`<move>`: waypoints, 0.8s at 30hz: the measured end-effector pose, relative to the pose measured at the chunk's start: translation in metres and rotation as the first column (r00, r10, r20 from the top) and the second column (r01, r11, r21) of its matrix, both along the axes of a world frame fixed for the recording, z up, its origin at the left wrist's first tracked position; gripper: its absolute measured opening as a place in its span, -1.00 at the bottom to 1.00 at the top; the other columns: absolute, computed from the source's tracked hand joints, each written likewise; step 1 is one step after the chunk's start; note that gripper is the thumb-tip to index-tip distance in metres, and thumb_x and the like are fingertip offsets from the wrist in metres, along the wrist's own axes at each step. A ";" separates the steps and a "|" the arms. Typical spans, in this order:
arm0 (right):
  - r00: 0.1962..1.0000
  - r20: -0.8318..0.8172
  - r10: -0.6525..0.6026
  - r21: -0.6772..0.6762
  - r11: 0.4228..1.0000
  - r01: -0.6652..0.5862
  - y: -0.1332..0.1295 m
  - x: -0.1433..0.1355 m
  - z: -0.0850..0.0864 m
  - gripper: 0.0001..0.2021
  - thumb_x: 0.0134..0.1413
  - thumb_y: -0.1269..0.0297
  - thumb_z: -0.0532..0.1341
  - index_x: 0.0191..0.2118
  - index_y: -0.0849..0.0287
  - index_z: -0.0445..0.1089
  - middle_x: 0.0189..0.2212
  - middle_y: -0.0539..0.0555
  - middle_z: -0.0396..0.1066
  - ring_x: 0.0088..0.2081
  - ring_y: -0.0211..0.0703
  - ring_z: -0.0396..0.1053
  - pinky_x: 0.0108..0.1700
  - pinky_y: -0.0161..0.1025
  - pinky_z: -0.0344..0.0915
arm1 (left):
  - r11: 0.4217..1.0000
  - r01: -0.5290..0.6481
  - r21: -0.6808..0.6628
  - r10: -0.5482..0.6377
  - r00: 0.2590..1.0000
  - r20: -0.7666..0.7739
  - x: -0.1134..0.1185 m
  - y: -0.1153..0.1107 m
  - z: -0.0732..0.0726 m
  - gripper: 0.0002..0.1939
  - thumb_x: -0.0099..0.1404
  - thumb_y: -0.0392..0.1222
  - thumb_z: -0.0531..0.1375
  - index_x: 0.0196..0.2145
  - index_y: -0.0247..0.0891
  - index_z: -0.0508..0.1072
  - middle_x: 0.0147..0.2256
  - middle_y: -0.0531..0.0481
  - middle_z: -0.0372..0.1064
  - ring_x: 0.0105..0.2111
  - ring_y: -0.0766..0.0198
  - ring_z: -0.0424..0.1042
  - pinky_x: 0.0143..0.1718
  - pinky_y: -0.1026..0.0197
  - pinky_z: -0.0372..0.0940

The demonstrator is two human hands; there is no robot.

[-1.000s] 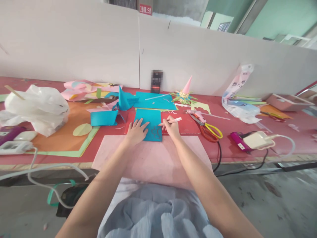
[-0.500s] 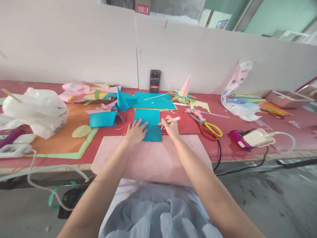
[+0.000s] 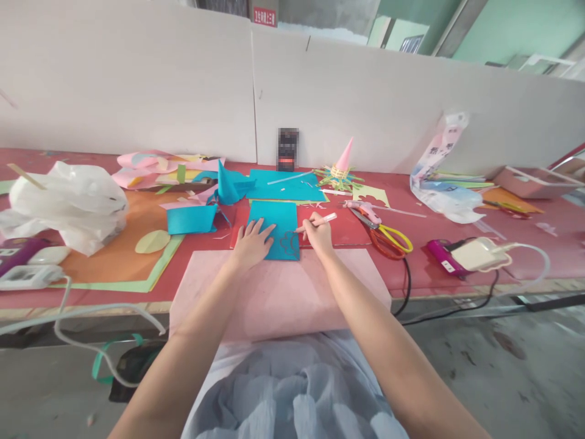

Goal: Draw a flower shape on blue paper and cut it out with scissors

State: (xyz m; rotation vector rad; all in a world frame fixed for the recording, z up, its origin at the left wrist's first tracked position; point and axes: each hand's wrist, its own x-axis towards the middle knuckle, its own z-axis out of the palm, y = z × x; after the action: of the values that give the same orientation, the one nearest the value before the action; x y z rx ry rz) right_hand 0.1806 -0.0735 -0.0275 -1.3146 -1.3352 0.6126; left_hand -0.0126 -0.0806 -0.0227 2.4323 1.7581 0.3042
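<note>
My left hand [image 3: 251, 244] lies flat with fingers spread on the left part of a blue sheet [image 3: 281, 214]. Dark curved outlines show on the sheet's lower right. My right hand [image 3: 318, 233] grips a white pen [image 3: 329, 217], its tip by the sheet's right edge, close to the outlines. Under the blue sheet is a red board [image 3: 351, 230]. Behind it lies a larger blue sheet [image 3: 286, 186], with a thin strip on top. A folded blue paper piece [image 3: 192, 219] stands left of my left hand.
Scissors [image 3: 392, 238] and a pink glue gun [image 3: 365, 211] lie to the right. A pink cone [image 3: 345, 157] stands behind. A white plastic bag [image 3: 77, 204] is at the left, a power adapter [image 3: 478, 255] at the right. A phone [image 3: 287, 149] leans against the wall.
My right hand and the pen have shifted slightly right, away from the outlines. My left hand stays flat on the sheet. The whole view has moved a little.
</note>
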 end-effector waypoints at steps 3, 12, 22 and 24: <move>1.000 -0.025 0.006 -0.006 1.000 -0.007 0.000 0.001 -0.001 -0.79 -0.03 0.33 0.07 -0.59 0.07 0.02 -0.85 -0.15 0.18 -0.54 -0.16 0.46 -0.53 -0.38 0.18 | 1.000 0.004 -0.003 -0.003 1.000 0.014 0.000 0.001 -0.001 -0.52 0.36 -0.03 -0.14 0.22 0.04 0.12 0.30 0.04 -0.12 0.28 0.04 -0.13 0.23 -0.13 -0.14; 0.998 -0.047 -0.041 -0.007 0.999 0.041 0.001 0.001 -0.002 -0.77 -0.06 0.35 0.07 -0.61 0.07 -0.01 -0.87 -0.16 0.16 -0.64 -0.19 0.39 -0.62 -0.38 0.11 | 1.000 0.007 0.010 -0.007 1.000 0.017 -0.001 0.001 -0.005 -0.51 0.36 -0.01 -0.15 0.22 0.06 0.10 0.30 0.07 -0.13 0.29 0.06 -0.14 0.23 -0.14 -0.13; 0.989 -0.115 -0.092 -0.018 0.996 0.090 -0.003 0.002 0.002 -0.76 -0.06 0.37 0.06 -0.61 0.07 -0.03 -0.80 -0.13 0.29 -0.72 -0.27 0.26 -0.63 -0.37 0.09 | 1.000 0.013 0.018 -0.013 1.000 0.005 -0.002 0.002 -0.005 -0.52 0.37 -0.02 -0.15 0.22 0.04 0.10 0.30 0.04 -0.11 0.28 0.04 -0.12 0.23 -0.15 -0.13; 0.989 -0.119 -0.087 -0.024 0.996 0.085 -0.006 0.002 0.005 -0.77 -0.07 0.39 0.06 -0.61 0.08 -0.02 -0.78 -0.12 0.33 -0.73 -0.29 0.24 -0.62 -0.36 0.11 | 1.000 0.014 0.019 -0.014 1.000 0.007 -0.002 0.002 -0.005 -0.52 0.37 -0.01 -0.15 0.22 0.05 0.10 0.30 0.04 -0.12 0.28 0.04 -0.13 0.23 -0.15 -0.12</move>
State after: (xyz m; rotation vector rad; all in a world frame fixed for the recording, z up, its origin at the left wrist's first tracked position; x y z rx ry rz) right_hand 0.1825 -0.0795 -0.0223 -1.3223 -1.1715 0.6364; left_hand -0.0145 -0.0790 -0.0275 2.4523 1.7423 0.3282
